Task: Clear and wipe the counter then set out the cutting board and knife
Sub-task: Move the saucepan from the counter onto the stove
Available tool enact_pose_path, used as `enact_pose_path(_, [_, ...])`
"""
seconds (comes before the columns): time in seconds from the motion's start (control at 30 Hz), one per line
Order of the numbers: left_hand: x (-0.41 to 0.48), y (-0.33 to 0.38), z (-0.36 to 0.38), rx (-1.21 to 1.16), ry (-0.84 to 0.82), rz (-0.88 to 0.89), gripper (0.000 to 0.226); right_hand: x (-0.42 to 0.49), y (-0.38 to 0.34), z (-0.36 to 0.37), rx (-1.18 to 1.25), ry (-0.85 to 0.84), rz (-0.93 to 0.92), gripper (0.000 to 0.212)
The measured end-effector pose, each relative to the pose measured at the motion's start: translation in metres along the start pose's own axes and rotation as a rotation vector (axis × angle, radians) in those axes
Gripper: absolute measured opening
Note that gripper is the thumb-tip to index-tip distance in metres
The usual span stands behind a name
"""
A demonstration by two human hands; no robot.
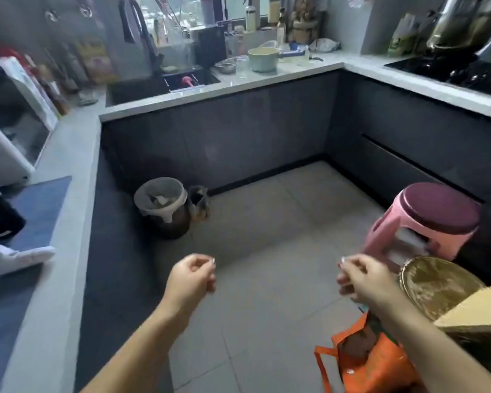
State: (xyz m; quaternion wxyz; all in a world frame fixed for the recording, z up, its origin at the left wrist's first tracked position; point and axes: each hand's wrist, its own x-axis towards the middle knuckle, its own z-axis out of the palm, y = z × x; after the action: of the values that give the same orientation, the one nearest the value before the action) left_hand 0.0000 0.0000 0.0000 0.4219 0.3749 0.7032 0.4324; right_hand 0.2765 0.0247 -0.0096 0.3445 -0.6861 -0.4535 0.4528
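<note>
The pale U-shaped counter (267,80) runs along the left, back and right walls. On its back stretch stand a light green pot (262,59), a metal bowl (225,67) and a glass jar (242,66). My left hand (192,276) and my right hand (362,279) hover over the floor in the middle of the kitchen, far from the counter. Both have loosely curled fingers and hold nothing. No cutting board or knife can be made out.
A dark sink (159,83) with a tall faucet sits at back left. A white appliance (10,120) and blue mat (37,211) are on the left counter, a black cooktop (448,69) on the right. On the floor: lined bin (163,211), pink stool (425,219), orange bag (372,361).
</note>
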Motion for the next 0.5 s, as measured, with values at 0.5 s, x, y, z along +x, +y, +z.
enact_pose_path(0.5, [0.133,-0.095,0.026,0.218,0.134,-0.499,0.01,0.161,0.064,0.013,-0.253,-0.106,0.265,0.006])
